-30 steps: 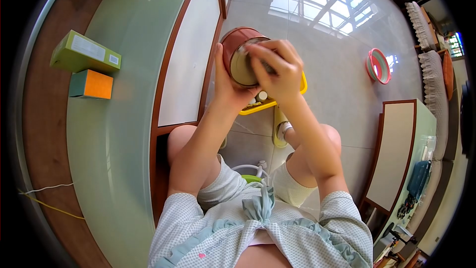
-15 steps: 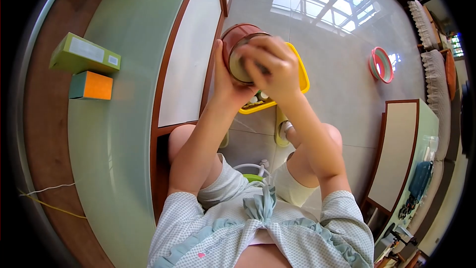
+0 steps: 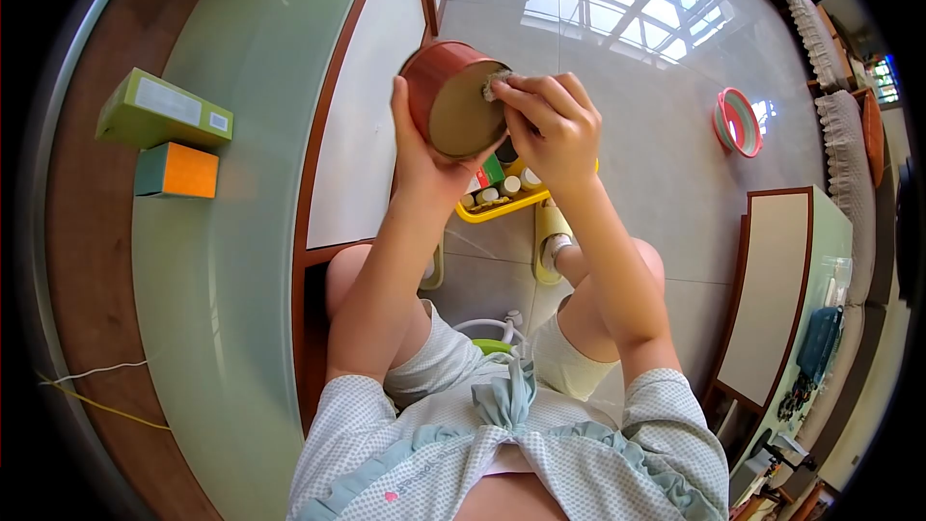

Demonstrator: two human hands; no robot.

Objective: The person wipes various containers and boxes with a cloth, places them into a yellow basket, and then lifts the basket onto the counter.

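My left hand point(image 3: 424, 154) is wrapped round the side of a round red tin point(image 3: 434, 72), holding it up tilted. The tin's flat, dull brownish end point(image 3: 465, 114) faces me. My right hand point(image 3: 558, 125) pinches a small crumpled greyish-white wad point(image 3: 493, 86) between thumb and fingers and presses it against the rim at the end's right side. Whether the wad is cloth, paper or scouring wool I cannot tell. Below the hands, a yellow basket point(image 3: 502, 209) holds several white-capped bottles point(image 3: 509, 186) and a green and red box point(image 3: 490, 171), partly hidden by my hands.
On the pale green tabletop point(image 3: 241, 309) at left lie a green box point(image 3: 154, 106) and an orange and teal box point(image 3: 188, 171). A red-rimmed basin point(image 3: 739, 123) stands on the grey tiled floor point(image 3: 637, 193). A cabinet point(image 3: 767, 280) is at right.
The tin has shifted slightly left, its flat end now more exposed. My right hand has moved from across that end to its right rim, revealing the wad and more of the basket.
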